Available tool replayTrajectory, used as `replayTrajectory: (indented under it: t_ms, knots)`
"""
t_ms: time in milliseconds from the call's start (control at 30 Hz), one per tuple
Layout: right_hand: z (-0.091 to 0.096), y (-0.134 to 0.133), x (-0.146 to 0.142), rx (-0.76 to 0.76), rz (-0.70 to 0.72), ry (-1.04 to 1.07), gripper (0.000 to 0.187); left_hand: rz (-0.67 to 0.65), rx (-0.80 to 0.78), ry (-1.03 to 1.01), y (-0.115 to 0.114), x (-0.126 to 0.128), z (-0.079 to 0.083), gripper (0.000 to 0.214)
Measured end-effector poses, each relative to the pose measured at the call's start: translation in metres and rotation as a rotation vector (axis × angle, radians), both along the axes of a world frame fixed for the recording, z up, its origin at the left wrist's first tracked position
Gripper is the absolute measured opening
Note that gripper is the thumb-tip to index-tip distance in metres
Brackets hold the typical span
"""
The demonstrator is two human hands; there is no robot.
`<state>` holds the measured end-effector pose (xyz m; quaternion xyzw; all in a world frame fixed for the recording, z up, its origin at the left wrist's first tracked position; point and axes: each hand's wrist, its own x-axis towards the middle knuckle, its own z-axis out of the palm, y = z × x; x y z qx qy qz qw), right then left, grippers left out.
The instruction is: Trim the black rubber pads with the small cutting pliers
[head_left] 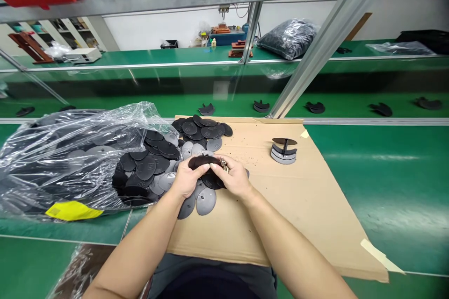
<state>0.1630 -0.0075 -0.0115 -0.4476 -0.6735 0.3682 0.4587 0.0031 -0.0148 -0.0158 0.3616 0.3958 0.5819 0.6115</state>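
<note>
My left hand and my right hand meet over the cardboard, both closed on one black plastic disc. The thumbs press its near edge, almost tip to tip. A small shiny metal piece shows at my right fingers; its kind is hard to make out. Loose black discs lie under and around the hands, some with a small peg on the face. To the right stands a black part with a disc on top of a short stem and curved pieces below.
A clear plastic bag spills many black discs at the left. The cardboard sheet is taped to the green bench. Several black assembled parts rest along the green strip behind. A slanted metal post rises at the right.
</note>
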Motion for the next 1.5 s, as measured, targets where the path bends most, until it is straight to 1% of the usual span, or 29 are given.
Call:
replayTrajectory:
  t_ms: [67, 233, 333, 433, 600, 633, 700, 767, 800, 867, 1000, 1167, 1300, 1500]
  knots:
    - [0.002, 0.001, 0.002, 0.0, 0.049, 0.022, 0.028, -0.015, 0.041, 0.041, 0.0, -0.001, -0.001, 0.023]
    - [0.008, -0.001, 0.004, 0.025, 0.06, 0.08, 0.029, -0.047, 0.148, 0.134, 0.001, -0.004, 0.002, 0.02]
    - [0.01, -0.004, 0.005, 0.099, 0.062, 0.087, 0.026, -0.053, 0.204, 0.147, 0.0, -0.005, 0.002, 0.017]
    - [0.01, -0.005, 0.006, 0.173, 0.08, 0.078, 0.021, -0.053, 0.204, 0.141, 0.0, -0.005, 0.001, 0.016]
    - [0.011, -0.006, 0.004, 0.247, 0.053, 0.068, 0.017, -0.035, 0.124, 0.054, 0.0, -0.003, 0.0, 0.02]
    - [0.012, -0.007, 0.003, 0.272, 0.044, 0.068, 0.017, -0.03, 0.105, 0.019, 0.001, -0.003, 0.0, 0.024]
    - [0.014, -0.008, 0.001, 0.331, 0.029, 0.054, 0.018, -0.043, 0.048, -0.063, 0.001, -0.002, 0.002, 0.038]
    - [0.015, -0.009, 0.001, 0.38, 0.021, 0.028, 0.022, -0.093, -0.023, -0.133, 0.001, -0.002, 0.004, 0.053]
    - [0.016, -0.01, 0.001, 0.393, 0.021, 0.019, 0.024, -0.129, -0.057, -0.153, 0.001, -0.003, 0.005, 0.055]
    - [0.017, -0.01, 0.001, 0.401, 0.033, 0.015, 0.028, -0.188, -0.115, -0.166, 0.001, -0.003, 0.006, 0.053]
    - [0.016, -0.009, 0.001, 0.399, 0.067, 0.009, 0.035, -0.259, -0.191, -0.163, 0.0, -0.003, 0.004, 0.048]
    - [0.009, -0.01, -0.003, 0.452, 0.119, -0.083, 0.038, -0.264, -0.321, -0.193, 0.0, -0.004, 0.003, 0.022]
    - [0.005, -0.01, -0.006, 0.509, 0.147, -0.173, 0.044, -0.371, -0.42, -0.248, 0.0, -0.006, 0.006, 0.026]
    - [0.006, -0.009, -0.005, 0.563, 0.136, -0.287, 0.044, -0.424, -0.44, -0.253, 0.001, -0.006, 0.007, 0.029]
